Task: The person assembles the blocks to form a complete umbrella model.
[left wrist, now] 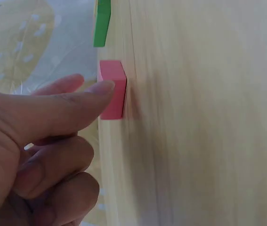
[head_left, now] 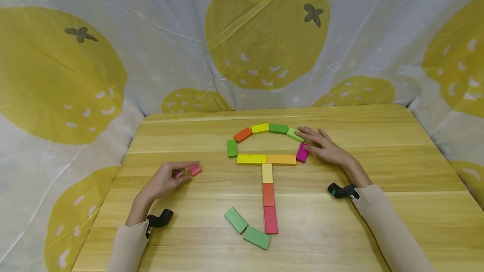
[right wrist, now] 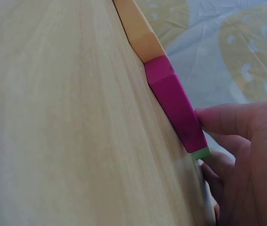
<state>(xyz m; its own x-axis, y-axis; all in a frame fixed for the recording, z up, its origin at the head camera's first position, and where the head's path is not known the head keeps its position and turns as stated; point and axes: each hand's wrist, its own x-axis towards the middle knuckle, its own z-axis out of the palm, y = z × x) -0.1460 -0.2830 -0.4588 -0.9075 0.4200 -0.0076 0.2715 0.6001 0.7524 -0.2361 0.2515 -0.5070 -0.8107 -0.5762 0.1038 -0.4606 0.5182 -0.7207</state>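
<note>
At the table's left, my left hand (head_left: 168, 178) pinches a small pink block (head_left: 195, 169) between thumb and index finger. In the left wrist view the pink block (left wrist: 116, 96) is at the tabletop, the other fingers curled beside it. My right hand (head_left: 324, 146) lies at the right end of an arch of coloured blocks. Its thumb touches the magenta block (right wrist: 175, 106), and its fairly straight fingers reach over the light green block (head_left: 295, 134). A yellow block (head_left: 251, 159) and an orange block (head_left: 281, 160) form a straight row under the arch.
Below the row runs a column of a pale yellow block (head_left: 267, 173), an orange-red block (head_left: 268, 194) and a pinkish-red block (head_left: 270, 220). Two green blocks (head_left: 235, 220) angle off its lower left. A fruit-print cloth (head_left: 181, 53) hangs behind the wooden table (head_left: 321, 230).
</note>
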